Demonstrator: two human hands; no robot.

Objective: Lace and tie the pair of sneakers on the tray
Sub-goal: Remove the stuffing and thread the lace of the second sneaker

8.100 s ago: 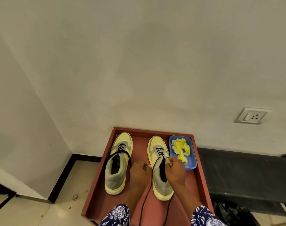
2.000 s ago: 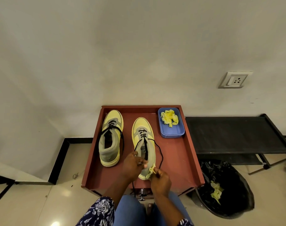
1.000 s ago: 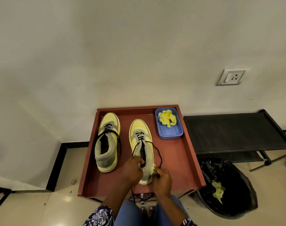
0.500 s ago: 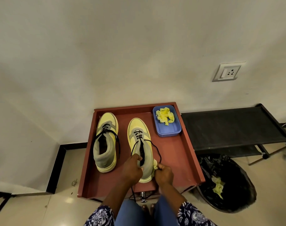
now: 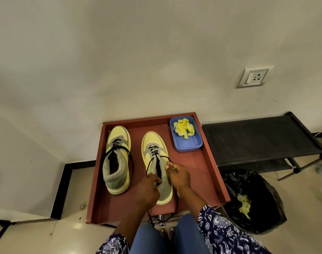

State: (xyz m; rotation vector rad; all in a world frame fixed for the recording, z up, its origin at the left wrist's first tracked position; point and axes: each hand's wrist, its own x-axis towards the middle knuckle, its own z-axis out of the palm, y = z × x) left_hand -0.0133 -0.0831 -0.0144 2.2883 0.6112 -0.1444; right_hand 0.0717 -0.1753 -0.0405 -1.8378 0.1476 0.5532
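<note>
Right now both my hands work on the right sneaker [image 5: 155, 162], which stands on the red tray [image 5: 197, 173] just beside the left sneaker [image 5: 117, 158], toes toward the wall. My left hand [image 5: 147, 189] has its grip closed on the grey collar near the heel of the right sneaker, thumb and fingers pinching the edge. My right hand [image 5: 178, 176] has its grip clamped on the black lace [image 5: 153, 153] at the far side of the same sneaker's opening. Loose lace ends trail off the tray's near edge. A blue dish [image 5: 188, 145] holding crumpled yellow paper [image 5: 183, 126] sits beyond the right sneaker, in the tray's far right corner.
</note>
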